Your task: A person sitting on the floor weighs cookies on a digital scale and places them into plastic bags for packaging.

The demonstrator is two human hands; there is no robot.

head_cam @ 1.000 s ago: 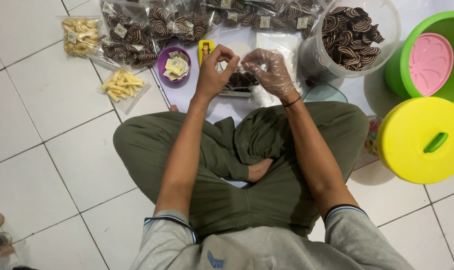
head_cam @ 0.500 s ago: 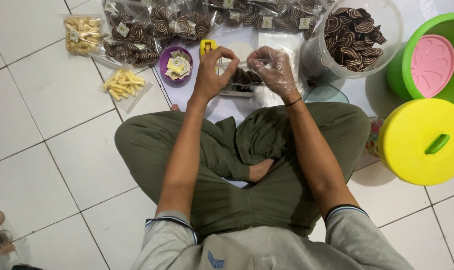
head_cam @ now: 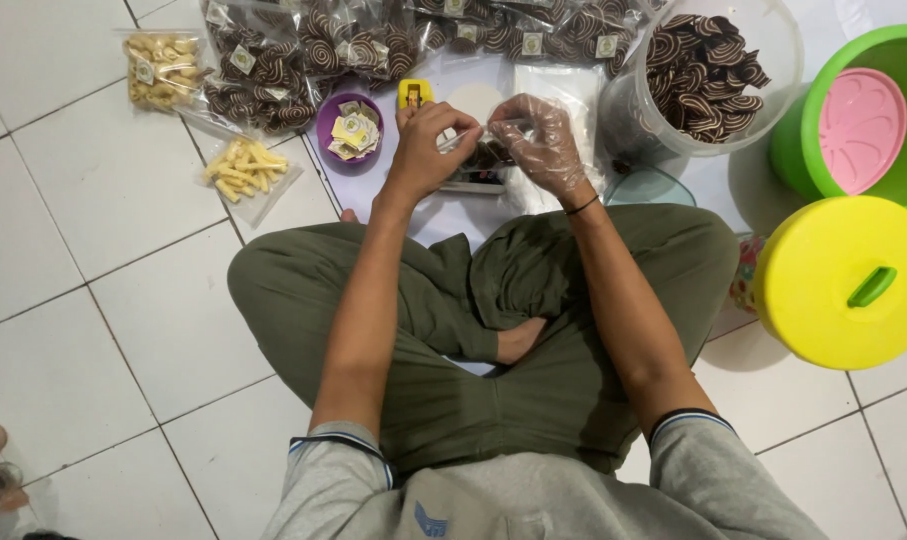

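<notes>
The small bag [head_cam: 486, 152] held between the left hand [head_cam: 426, 148] and the gloved right hand [head_cam: 541, 140] is largely covered by both; its contents cannot be identified. The green tub [head_cam: 804, 110] is cut by the right edge. The packed snack bags [head_cam: 374, 40] run off the top edge.

Two hands [head_cam: 429, 145], one purple bowl [head_cam: 349, 128], one yellow lid [head_cam: 846, 280]

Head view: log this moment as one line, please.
left hand: pinching clear bag top | right hand: gloved, holding small snack bag | purple bowl beside | person seated cross-legged on tile floor
</notes>
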